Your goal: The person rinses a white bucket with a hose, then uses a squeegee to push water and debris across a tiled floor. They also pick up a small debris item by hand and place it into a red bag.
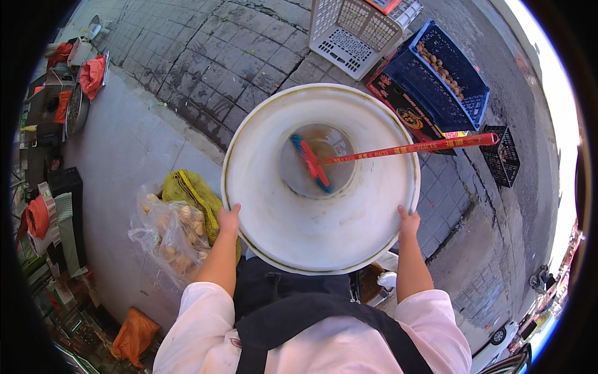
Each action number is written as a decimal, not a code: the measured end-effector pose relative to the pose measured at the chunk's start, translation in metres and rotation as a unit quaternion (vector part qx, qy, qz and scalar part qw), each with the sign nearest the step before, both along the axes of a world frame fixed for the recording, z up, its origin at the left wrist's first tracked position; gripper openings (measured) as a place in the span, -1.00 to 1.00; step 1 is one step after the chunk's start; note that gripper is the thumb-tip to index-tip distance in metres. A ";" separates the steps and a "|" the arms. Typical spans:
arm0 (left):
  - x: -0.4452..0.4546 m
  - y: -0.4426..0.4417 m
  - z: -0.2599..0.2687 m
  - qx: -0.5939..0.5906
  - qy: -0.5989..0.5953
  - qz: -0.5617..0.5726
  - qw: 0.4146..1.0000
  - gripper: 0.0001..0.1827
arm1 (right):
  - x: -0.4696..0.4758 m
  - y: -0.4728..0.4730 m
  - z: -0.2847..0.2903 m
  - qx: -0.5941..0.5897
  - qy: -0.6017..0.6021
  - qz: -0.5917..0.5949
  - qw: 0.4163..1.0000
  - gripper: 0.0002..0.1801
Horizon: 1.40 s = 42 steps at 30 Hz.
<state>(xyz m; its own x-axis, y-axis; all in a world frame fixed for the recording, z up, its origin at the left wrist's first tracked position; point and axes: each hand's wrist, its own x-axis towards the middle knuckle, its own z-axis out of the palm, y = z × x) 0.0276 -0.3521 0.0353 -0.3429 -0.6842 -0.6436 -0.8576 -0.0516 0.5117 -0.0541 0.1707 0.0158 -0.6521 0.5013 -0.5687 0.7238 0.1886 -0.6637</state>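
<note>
Before me is a large round white plastic tub [322,238], its wide sloping wall narrowing to a bottom that looks to hold murky water. My left hand [229,219] grips its rim at the near left, thumb over the edge. On the near right, my right hand [409,220] grips the same rim. A broom [406,149] with a red printed handle leans inside; its red-and-blue head [310,163] rests at the bottom, and the handle sticks out over the right rim. My fingers under the rim are hidden.
Clear plastic bags of potato-like produce [175,233] and a yellow-green mesh sack [189,189] lie by my left arm. Beyond the tub stand a grey crate [345,51], a blue crate [423,89] of walnut-like items, a printed carton [416,114] and a black crate [502,156]. Shop goods line the left.
</note>
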 end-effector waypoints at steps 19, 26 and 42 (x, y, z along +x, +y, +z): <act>-0.096 -0.154 0.197 -0.119 0.341 0.207 0.909 -0.68 | -0.264 -0.210 0.212 -0.209 0.209 0.080 0.952 -0.69; -0.181 -0.286 0.230 -0.197 0.400 0.205 0.871 -0.62 | -0.373 -0.350 0.284 -0.214 0.230 0.096 0.945 -0.68; -0.227 -0.555 0.276 -0.312 0.318 0.416 0.793 -0.62 | -0.617 -0.812 0.285 -0.324 0.182 0.312 0.874 -0.78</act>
